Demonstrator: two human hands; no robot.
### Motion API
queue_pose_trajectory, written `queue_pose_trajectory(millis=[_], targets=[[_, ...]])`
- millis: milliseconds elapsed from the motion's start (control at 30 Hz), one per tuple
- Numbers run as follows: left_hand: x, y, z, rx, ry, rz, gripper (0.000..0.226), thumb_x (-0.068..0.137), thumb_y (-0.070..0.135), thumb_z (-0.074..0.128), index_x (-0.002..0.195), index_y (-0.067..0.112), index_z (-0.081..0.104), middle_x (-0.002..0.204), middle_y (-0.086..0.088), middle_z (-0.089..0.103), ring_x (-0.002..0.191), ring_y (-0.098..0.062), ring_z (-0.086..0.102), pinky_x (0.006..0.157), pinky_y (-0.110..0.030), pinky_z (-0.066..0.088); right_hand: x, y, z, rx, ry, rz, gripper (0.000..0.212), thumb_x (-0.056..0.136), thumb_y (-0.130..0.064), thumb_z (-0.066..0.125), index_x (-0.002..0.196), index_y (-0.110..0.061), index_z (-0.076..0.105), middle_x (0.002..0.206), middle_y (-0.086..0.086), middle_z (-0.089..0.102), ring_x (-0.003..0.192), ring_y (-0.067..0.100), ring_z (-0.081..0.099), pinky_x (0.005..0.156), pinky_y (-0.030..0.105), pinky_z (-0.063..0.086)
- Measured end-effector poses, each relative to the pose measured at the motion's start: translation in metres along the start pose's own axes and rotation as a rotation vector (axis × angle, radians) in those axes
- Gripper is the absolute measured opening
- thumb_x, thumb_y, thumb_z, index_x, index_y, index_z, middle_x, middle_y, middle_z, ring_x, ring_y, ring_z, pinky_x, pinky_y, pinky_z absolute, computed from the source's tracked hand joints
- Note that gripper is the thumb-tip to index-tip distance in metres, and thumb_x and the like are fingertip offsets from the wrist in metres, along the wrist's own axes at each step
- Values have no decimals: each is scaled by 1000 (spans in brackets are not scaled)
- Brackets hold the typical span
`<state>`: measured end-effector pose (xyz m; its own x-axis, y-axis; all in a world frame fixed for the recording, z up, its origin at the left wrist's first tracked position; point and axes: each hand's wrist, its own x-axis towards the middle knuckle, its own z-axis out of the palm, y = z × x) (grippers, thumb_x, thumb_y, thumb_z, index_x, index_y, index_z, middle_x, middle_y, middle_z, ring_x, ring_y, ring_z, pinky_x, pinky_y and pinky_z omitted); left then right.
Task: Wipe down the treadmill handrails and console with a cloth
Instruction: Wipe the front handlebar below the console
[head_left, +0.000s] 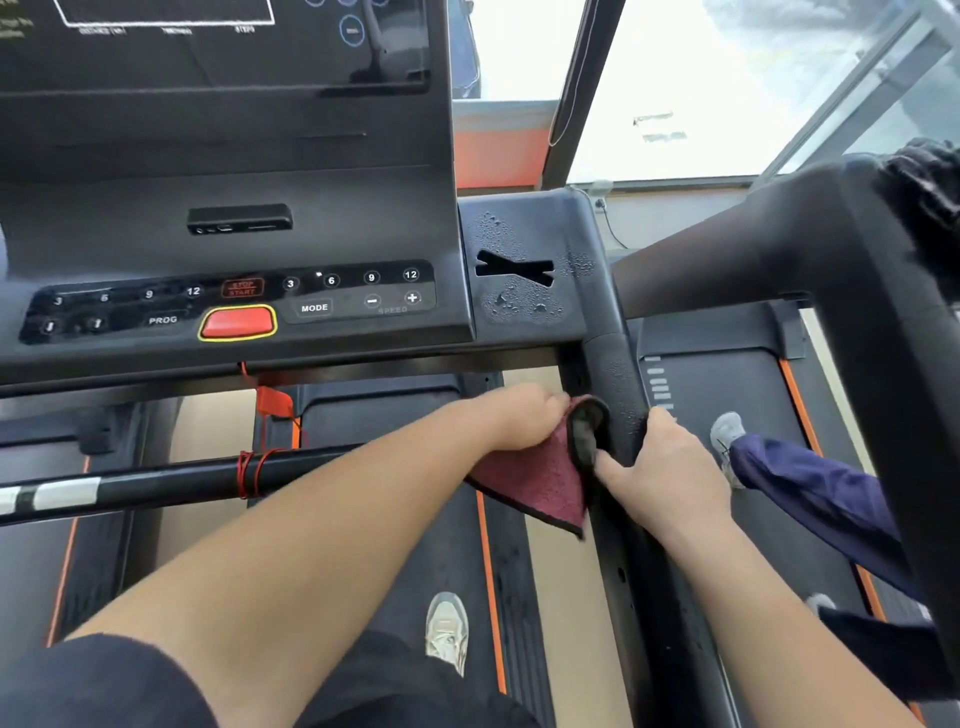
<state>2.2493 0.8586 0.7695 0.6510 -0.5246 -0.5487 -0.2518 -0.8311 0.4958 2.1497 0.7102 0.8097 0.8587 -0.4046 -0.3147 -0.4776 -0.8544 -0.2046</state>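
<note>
Cloth (540, 483) in my hands is maroon terry with a dark edge, top part bunched and folded against the inner side of the right handrail (621, 384), lower corner hanging free in a point. That handrail is black, textured, beaded with water droplets, running from the console corner down toward me. Console (234, 171) is black and glossy, tilted up: button strip along the bottom with speed/incline numbers, MODE, PROG, plus/minus, and a red stop button ringed in yellow. Side tray on the console's right with an X-shaped slot also has droplets. Front crossbar (156, 480) is black, horizontal, red cord wrapped round it.
</note>
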Motion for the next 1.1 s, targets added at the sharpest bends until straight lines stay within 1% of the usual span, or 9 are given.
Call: queue_pose_trajectory(millis=[67,133,233,367,500,667,833,1000,1100], targets=[[-2,5,12,111,87,-64,40,108,39,31,130,18,57,135,-15,62,123,-39,59,99,-46,45,2,1,1,0,1,-4,55,81,-65,65,94,-16,44,92,2,55,98,32,61,67,39,43],[-26,12,41,316,338,-77,42,99,53,49,128,23,55,118,-9,65,105,-35,63,85,-44,45,2,0,1,-6,-2,-4,53,82,-61,65,97,-15,44,97,6,60,101,34,62,69,40,46],[-54,10,76,408,520,-10,55,97,51,43,142,20,49,120,-9,59,98,-34,54,83,-45,37,0,-1,1,17,4,6,53,83,-61,64,100,-15,45,105,8,64,104,35,62,77,42,52],[-31,5,39,423,280,117,45,101,48,22,126,22,48,120,-8,59,104,-36,60,77,-44,44,-1,-2,-2,-1,-3,8,57,82,-64,65,98,-13,44,101,7,63,98,34,62,71,40,50],[-9,6,-4,-41,8,12,48,112,37,21,133,12,57,144,-13,56,132,-35,53,103,-42,43,-2,-3,-3,10,-1,18,59,82,-68,62,95,-14,43,97,6,62,93,33,61,68,39,50],[-47,18,47,303,412,-36,39,104,41,33,134,26,52,120,-5,65,102,-36,60,84,-45,42,-2,-3,-2,13,-13,25,57,82,-66,62,96,-14,43,96,6,61,93,34,61,68,39,48],[-49,8,44,410,353,64,45,105,45,34,146,27,37,126,-5,58,105,-34,58,82,-43,43,-2,-3,-1,-9,-9,28,52,84,-61,65,98,-15,43,100,6,62,96,33,61,69,39,48],[-30,-7,-2,-64,121,-13,42,111,34,24,131,19,58,141,-10,60,129,-33,55,102,-39,43,-5,-2,-6,-22,-58,44,55,80,-64,66,100,-17,44,103,3,63,98,30,61,75,41,53],[-55,-26,4,88,219,-89,32,109,32,26,108,19,55,125,-17,66,115,-40,61,83,-42,42,-9,2,-8,-23,-60,33,66,80,-65,69,114,-14,44,118,4,62,108,29,61,80,44,55]])
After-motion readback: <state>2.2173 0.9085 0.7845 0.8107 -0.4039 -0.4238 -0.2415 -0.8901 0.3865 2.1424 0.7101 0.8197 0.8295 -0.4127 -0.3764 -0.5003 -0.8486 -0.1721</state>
